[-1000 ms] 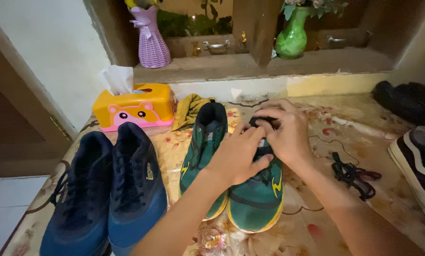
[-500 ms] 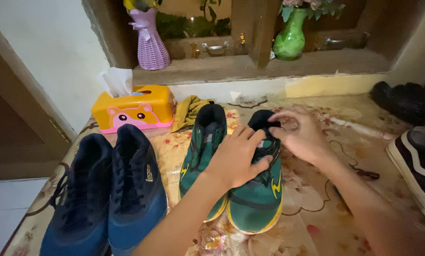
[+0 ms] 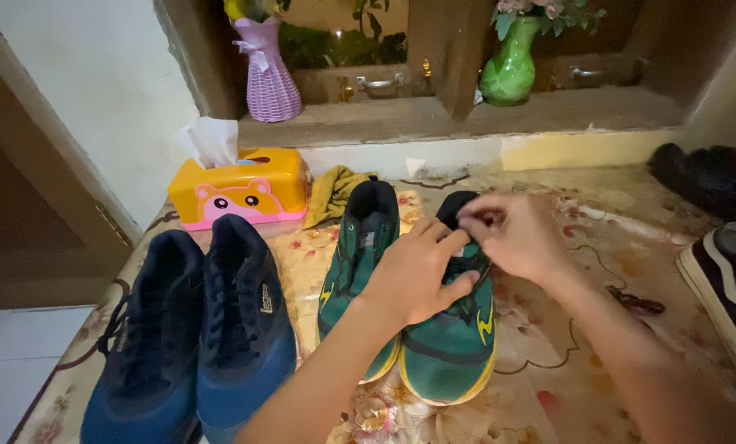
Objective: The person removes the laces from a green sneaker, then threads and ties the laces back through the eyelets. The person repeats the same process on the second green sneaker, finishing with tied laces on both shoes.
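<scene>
Hidden: we cannot make out what the fingers of the right hand (image 3: 512, 237) pinch at the collar of the right green shoe (image 3: 452, 329); the spot is dark and partly covered by the left hand (image 3: 415, 273).
Left hand: we see it laid flat over the laces and tongue of that green shoe, fingers spread and pressing, not clenched.
Right hand: we see its fingertips drawn together on something small at the shoe's opening; whether that is a lace end or the tongue we cannot tell.
Green pair: the shoe under the hands stands on the flowered worktop (image 3: 549, 362), touching the left green shoe (image 3: 358, 247) beside it.
Cut off: the pair of dark blue shoes (image 3: 195, 329) runs off the bottom edge; a black-and-white shoe (image 3: 725, 288) is cropped at the right edge; a dark shoe (image 3: 705, 177) in the far corner is too dim to read.
Loose lace: a dark lace (image 3: 635, 302) lies on the worktop, partly behind the right forearm.
Containers: the orange tissue box (image 3: 238, 196) has a white tissue sticking up; the purple vase (image 3: 267, 78) and green vase (image 3: 507, 70) on the sill hold flowers, cut off at the top.
Cloth: a yellow rag (image 3: 331, 191) lies crumpled between the tissue box and the green pair.
</scene>
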